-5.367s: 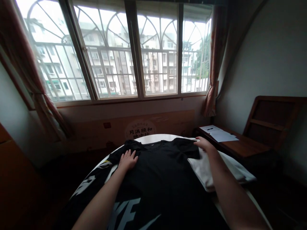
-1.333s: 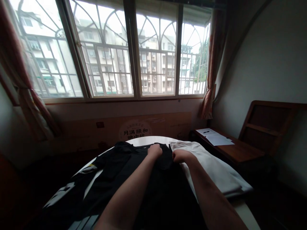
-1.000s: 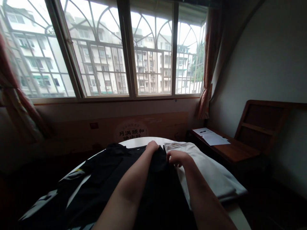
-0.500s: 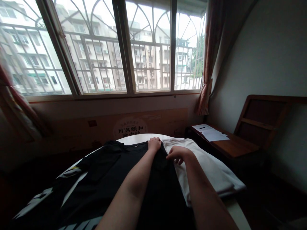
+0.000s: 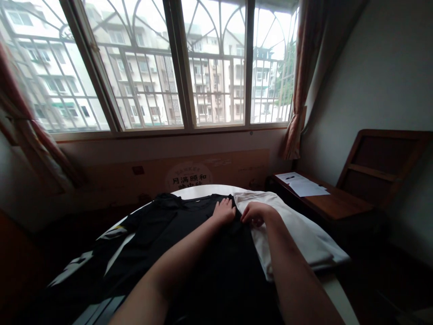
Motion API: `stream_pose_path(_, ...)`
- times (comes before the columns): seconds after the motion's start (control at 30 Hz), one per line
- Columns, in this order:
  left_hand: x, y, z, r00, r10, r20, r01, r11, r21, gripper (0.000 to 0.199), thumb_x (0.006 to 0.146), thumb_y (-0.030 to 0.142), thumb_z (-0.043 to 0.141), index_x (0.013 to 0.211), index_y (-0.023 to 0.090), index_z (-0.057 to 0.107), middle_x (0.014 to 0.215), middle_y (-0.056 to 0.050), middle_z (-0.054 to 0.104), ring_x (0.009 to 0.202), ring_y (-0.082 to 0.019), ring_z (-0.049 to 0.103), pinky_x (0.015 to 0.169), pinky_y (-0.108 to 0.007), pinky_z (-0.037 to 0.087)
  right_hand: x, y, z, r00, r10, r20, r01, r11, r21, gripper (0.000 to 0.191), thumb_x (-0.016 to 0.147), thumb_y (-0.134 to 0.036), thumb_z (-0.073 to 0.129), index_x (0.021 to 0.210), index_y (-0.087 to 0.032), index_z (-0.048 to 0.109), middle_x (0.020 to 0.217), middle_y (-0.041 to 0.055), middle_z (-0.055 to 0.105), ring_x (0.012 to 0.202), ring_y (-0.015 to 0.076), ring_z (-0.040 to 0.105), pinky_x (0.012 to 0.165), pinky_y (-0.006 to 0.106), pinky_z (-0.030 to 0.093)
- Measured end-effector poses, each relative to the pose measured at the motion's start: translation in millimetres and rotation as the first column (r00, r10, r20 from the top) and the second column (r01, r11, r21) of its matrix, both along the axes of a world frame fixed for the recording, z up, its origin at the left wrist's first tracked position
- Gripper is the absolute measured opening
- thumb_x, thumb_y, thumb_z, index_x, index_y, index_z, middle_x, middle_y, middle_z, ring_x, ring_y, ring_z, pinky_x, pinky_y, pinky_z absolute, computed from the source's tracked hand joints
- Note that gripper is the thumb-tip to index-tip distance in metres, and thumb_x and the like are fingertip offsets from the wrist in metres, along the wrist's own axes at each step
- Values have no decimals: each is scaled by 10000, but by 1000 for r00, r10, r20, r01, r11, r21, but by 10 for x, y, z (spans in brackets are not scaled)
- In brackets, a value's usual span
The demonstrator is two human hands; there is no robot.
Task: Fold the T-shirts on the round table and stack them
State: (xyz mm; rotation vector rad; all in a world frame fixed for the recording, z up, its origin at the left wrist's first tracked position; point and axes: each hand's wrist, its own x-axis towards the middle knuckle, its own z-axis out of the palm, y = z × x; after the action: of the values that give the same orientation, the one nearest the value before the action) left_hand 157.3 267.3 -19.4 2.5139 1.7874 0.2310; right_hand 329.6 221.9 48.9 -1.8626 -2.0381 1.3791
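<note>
A black T-shirt (image 5: 196, 216) lies spread out, its collar toward the window. My left hand (image 5: 224, 211) rests flat on the shirt near its right shoulder, fingers stretched out. Just to the right, my right hand (image 5: 257, 213) is closed in a pinch at the shirt's right edge, the fingertips on the black cloth. Beneath that hand and to its right lies folded white clothing (image 5: 297, 234). Black clothing with white and grey print (image 5: 76, 266) lies at the left.
The clothes lie on a round white table (image 5: 209, 191). At the right, a wooden bench-like surface (image 5: 341, 205) holds white papers (image 5: 304, 186) and a dark pen. Behind the table are a printed banner (image 5: 230, 169) and a barred window (image 5: 219, 90) between curtains.
My left hand has moved from the shirt's top edge down toward me and flattened. My right hand has closed into a pinch at the shirt's right edge. The view has shifted slightly.
</note>
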Motion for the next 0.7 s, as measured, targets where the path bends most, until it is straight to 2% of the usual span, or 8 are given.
stream_pose_path(0.07,0,-8,-50,1000,8,-4,-8,1000,-18,624,997,421,261,1516,95,377,1622,-163,315,1511,-314,250,1206,-579,193,-14,-2,-11,1000,-6,6,6,1000,-2,210,790,-154,735,996,-157,776,547,-38,583,428,82,505,490,209,492)
stream_pose_path(0.17,-2,-32,-34,1000,15,-2,-15,999,-35,636,993,428,252,1535,111,352,1635,-148,288,1523,-301,224,1214,-573,177,-41,-7,-28,1000,-24,14,24,1000,-2,189,804,-158,720,986,-145,769,527,-38,565,436,93,516,470,201,469)
stream_pose_path(0.27,7,-141,56,999,46,8,-46,999,-11,648,987,429,269,1528,85,363,1626,-171,301,1521,-312,225,1217,-558,183,-69,-24,-34,999,-30,20,30,1000,-3,172,816,-174,712,977,-140,762,525,-37,558,429,98,518,465,210,461)
stream_pose_path(0.37,3,-384,177,995,96,26,-97,994,53,664,992,443,265,1523,57,367,1625,-196,291,1523,-328,210,1227,-546,160,-85,-49,-35,999,-26,35,26,1000,-1,159,807,-200,730,950,-133,753,516,-40,536,431,101,518,470,215,455)
stream_pose_path(0.47,-133,-794,342,996,80,29,-82,993,79,682,981,482,316,1535,87,356,1637,-171,278,1528,-307,203,1238,-503,168,-89,-78,-30,999,-16,43,15,1000,9,151,797,-227,740,917,-135,739,518,-50,509,438,94,500,489,223,467)
stream_pose_path(0.53,-369,-1178,513,999,33,4,-33,999,37,716,945,495,401,1536,92,358,1630,-178,292,1518,-317,235,1226,-499,216,-92,-105,-17,999,-4,47,3,1000,24,133,798,-230,730,898,-141,732,530,-55,501,433,81,465,495,226,469)
stream_pose_path(0.63,-953,-1897,872,997,-8,-81,-5,988,-157,678,866,497,529,1436,131,526,1561,-190,421,1425,-350,414,1146,-475,369,-108,-166,39,998,13,62,-17,998,62,104,808,-234,705,856,-143,723,552,-45,512,431,72,434,479,219,438)
stream_pose_path(0.7,-1421,-2427,1133,995,39,-97,-65,954,-293,528,833,484,566,1252,187,688,1368,-149,635,1236,-324,605,1035,-416,475,-120,-221,113,997,18,76,-26,994,103,110,820,-241,684,821,-134,714,562,-32,521,429,71,423,457,211,396)
